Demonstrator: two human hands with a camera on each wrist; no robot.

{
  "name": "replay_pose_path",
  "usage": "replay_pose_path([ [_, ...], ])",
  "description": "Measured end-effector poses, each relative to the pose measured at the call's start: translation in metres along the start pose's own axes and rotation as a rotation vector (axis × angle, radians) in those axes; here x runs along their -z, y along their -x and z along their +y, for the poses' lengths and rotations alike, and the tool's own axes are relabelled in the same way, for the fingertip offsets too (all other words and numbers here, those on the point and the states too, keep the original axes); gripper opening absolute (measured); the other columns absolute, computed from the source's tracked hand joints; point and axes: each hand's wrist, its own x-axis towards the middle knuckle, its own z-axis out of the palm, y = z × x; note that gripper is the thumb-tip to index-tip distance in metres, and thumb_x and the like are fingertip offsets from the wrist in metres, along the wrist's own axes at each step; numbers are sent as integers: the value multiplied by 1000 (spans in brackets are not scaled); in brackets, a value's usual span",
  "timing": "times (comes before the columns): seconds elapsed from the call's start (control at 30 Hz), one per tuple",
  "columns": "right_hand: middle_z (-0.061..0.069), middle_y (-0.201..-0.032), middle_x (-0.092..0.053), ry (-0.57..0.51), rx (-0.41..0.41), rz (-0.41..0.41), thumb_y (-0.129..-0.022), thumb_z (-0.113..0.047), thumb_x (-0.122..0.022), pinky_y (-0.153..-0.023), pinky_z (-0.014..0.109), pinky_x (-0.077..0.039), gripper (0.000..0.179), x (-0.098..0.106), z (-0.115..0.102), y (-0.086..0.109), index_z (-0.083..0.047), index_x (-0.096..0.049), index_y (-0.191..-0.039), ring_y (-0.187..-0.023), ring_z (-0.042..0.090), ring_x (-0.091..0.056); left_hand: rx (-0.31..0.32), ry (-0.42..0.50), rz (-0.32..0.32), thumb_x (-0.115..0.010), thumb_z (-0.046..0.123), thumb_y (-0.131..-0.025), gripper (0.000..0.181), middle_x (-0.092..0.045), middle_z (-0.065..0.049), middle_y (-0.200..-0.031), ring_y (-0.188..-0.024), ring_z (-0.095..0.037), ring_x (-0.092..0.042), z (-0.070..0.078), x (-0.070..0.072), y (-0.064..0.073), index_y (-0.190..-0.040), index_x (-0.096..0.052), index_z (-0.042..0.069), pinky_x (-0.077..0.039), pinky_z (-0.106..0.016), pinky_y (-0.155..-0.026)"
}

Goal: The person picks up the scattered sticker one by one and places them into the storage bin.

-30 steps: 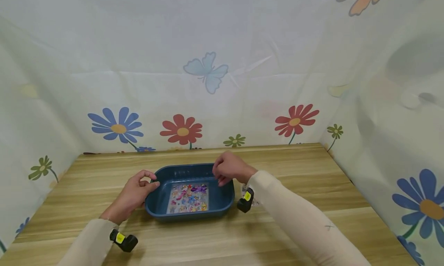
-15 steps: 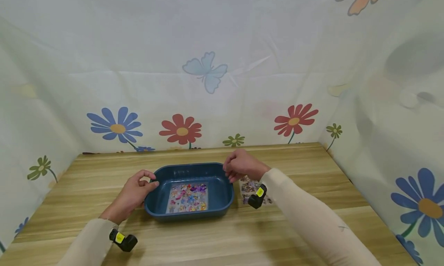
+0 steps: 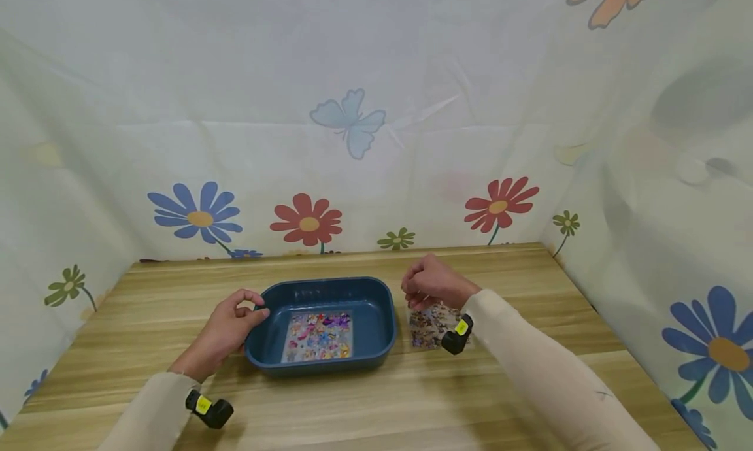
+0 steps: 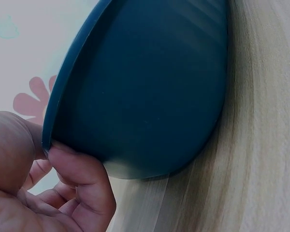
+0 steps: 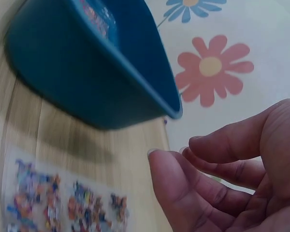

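A dark blue plastic basin [image 3: 320, 367] with rounded corners stands on the wooden table. Flat on its floor lies a clear sheet of colourful stickers [image 3: 319, 335]. My left hand [image 3: 231, 321] pinches the basin's left rim between thumb and fingers, as the left wrist view shows close up. To the right of the basin, my right hand [image 3: 434, 282] is raised above a second sticker sheet [image 3: 425, 328], its fingers loosely bent and apart from the basin. Nothing shows between those fingers in the right wrist view. The hand and sleeve hide part of this second sheet.
Wood-grain tabletop [image 3: 329, 412] extends around the basin on all sides. A hanging cloth printed with flowers and butterflies [image 3: 353, 121] closes off the back and both sides. Each wrist wears a small black camera with a yellow label.
My right hand has moved right, from over the basin's right end to above the second sticker sheet, more of which now shows. The left hand and the basin have stayed put.
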Motion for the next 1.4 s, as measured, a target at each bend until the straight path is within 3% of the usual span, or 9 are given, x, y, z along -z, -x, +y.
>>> replay_pose_path([
  [0.27, 16, -80, -68, 67, -70, 76, -95, -2, -58, -64, 37, -62, 16, 16, 21, 4, 8, -69, -102, -60, 18, -65, -1, -7, 0, -58, 23, -108, 31, -53, -5, -83, -69, -21, -56, 1, 0, 2, -132, -47, 8, -51, -31, -54],
  [0.47, 9, -67, -64, 144, -110, 150, -90, -1, -59, -57, 34, -58, 15, 29, 38, 5, 9, -70, -91, -54, 16, -61, -3, -11, 1, -58, 23, -108, 31, -53, -5, -84, -70, -21, -55, 1, 1, 2, -132, -47, 7, -51, -31, -55],
  [0.7, 13, -74, -71, 246, -140, 235, -90, -2, -64, -58, 35, -61, 14, 36, 49, 5, 7, -74, -91, -56, 18, -66, -1, -16, -2, -58, 24, -108, 33, -55, -6, -87, -72, -21, -56, 0, 1, 1, -134, -46, 8, -51, -31, -56],
  [0.83, 10, -71, -70, 347, -186, 272, -89, -7, -67, -56, 32, -58, 14, 40, 53, 4, 0, -70, -77, -58, 19, -66, 3, -16, -1, -58, 24, -108, 33, -55, -6, -87, -73, -22, -56, -1, 1, 1, -134, -46, 8, -52, -31, -56],
  [0.97, 7, -64, -66, 441, -227, 296, -88, -10, -70, -50, 27, -49, 31, 43, 58, 3, -10, -56, -61, -56, 20, -65, 8, -15, -1, -58, 24, -108, 33, -56, -7, -89, -74, -23, -56, -1, 2, 0, -134, -46, 8, -52, -31, -56],
  [1.1, 3, -53, -55, 483, -241, 305, -88, -14, -75, -45, 26, -39, 41, 44, 61, 2, -13, -51, -55, -49, 19, -59, -2, -9, -1, -59, 25, -107, 33, -55, -6, -87, -72, -22, -55, -1, 2, 1, -133, -46, 8, -52, -31, -55],
  [1.23, 0, -50, -48, 493, -259, 292, -90, -15, -77, -46, 26, -37, 36, 42, 66, 1, -7, -59, -60, -47, 15, -51, 2, 2, -2, -59, 24, -107, 32, -54, -4, -84, -70, -21, -55, 0, 1, 2, -132, -47, 8, -52, -31, -56],
  [1.4, 1, -53, -50, 499, -274, 293, -89, -13, -78, -47, 25, -38, 26, 43, 71, -3, -1, -67, -68, -48, 14, -50, 13, 8, -2, -59, 23, -107, 30, -55, -4, -86, -72, -21, -57, 0, 1, 1, -131, -47, 9, -53, -31, -57],
])
